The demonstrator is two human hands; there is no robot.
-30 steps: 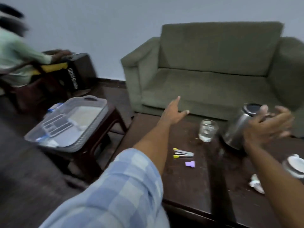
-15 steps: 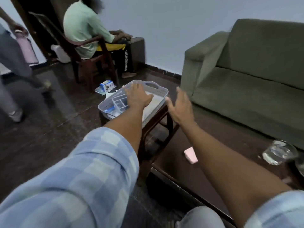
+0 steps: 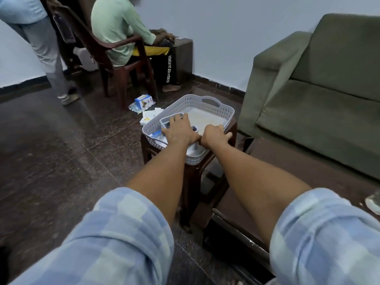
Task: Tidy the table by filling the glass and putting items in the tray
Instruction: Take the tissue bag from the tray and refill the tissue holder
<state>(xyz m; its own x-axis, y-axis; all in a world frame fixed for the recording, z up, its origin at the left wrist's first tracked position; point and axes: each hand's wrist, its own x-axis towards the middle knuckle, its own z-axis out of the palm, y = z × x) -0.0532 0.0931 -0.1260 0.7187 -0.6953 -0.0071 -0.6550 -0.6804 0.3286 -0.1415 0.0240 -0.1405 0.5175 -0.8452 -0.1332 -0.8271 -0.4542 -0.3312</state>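
Tray (image 3: 207,103), light perforated plastic on a stool (image 3: 192,171) at frame centre, looks stiff: left hand (image 3: 178,132) lies flat inside, right hand (image 3: 214,135) fingers curl over its near rim.

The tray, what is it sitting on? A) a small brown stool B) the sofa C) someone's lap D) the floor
A: the grey tray rests on top of a small dark brown stool, whose legs stand on the floor beside the green sofa, with both the left hand and the right hand on it.
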